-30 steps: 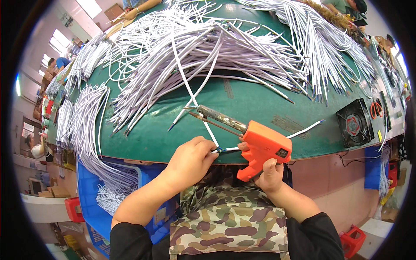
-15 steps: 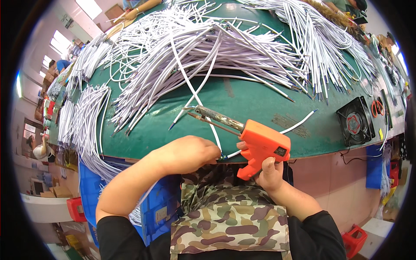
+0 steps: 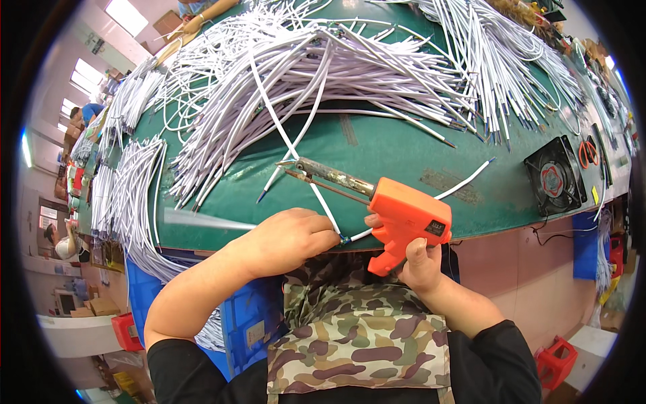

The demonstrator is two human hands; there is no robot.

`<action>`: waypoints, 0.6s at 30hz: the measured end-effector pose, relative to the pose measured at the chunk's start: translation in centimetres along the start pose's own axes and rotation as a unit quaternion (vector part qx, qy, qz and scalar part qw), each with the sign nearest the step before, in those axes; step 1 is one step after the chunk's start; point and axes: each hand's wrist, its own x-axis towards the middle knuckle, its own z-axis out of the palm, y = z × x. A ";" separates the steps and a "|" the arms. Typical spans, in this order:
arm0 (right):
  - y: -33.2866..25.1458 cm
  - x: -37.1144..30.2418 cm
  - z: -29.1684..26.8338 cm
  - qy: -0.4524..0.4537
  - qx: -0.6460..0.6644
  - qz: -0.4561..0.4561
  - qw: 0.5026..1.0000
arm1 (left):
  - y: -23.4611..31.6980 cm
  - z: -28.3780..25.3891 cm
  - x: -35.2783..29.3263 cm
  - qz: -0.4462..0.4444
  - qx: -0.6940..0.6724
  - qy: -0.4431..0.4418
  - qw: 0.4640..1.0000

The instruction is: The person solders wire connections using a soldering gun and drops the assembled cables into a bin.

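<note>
My right hand is wrapped round the grip of an orange soldering gun. Its metal barrel and thin feed tube point up and left over the table. The fingers of my left hand are pinched together at the table's near edge, and a motion-blurred white cable sticks out leftward from behind them. Just right of these fingertips lies a small greenish joint, where a white cable from the pile and a short white cable running right come together. My fingers hide what they grip there.
A large heap of white cables covers the green table. More bundles hang over its left edge. At the right are a black fan and orange-handled scissors. A blue crate stands below. Another person's arm reaches in at the back.
A blurred white cable has swung into view left of my left hand. The soldering gun stays nearly in place, and the whole view has shifted slightly.
</note>
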 end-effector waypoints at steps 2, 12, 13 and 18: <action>0.0 0.0 0.0 -0.001 -0.003 -0.005 1.000 | -0.5 0.1 -0.1 0.020 -0.020 0.013 1.000; 0.0 0.0 -0.1 0.002 -0.007 -0.003 1.000 | 0.8 2.9 -1.2 -0.163 -0.341 0.152 0.913; 0.1 0.0 -0.1 0.003 -0.009 -0.002 1.000 | 1.4 3.1 -1.3 -0.166 -0.339 0.150 0.914; 0.1 -0.9 -0.2 -0.002 -0.027 0.013 1.000 | 4.1 4.5 -1.2 -0.271 -0.280 0.235 0.890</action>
